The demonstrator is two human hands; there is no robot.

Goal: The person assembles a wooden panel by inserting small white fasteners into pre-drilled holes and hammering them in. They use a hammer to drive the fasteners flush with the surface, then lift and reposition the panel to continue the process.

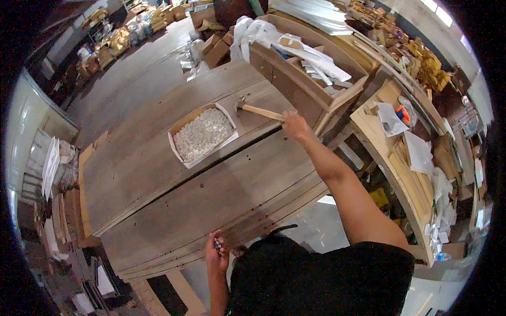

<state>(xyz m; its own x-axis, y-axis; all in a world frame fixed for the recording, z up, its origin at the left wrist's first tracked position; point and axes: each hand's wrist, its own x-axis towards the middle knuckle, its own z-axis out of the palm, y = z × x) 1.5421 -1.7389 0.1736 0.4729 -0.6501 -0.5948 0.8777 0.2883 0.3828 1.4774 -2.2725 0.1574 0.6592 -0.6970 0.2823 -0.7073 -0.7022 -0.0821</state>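
Note:
My right hand [295, 125] is closed round the end of a wooden hammer handle. The claw hammer [261, 111] lies low over the far wooden panel, its metal head pointing left; whether it touches the board is hard to tell. Left of it stands an open cardboard box [203, 134] full of small whitish pieces. My left hand [217, 247], at the near edge of the boards, is cupped round several small grey-and-white pieces [218, 245], too small to name. Beneath lie two brown wooden panels [211, 189] side by side, with small holes drilled along them and a dark gap between.
A big open carton [321, 100] with white strips and plastic wrap stands beyond the panels at the right. A wooden bench [398, 158] with papers and boards runs along the right. Stacked panels [66, 210] lean at the left. Heaps of packages [132, 34] lie far back.

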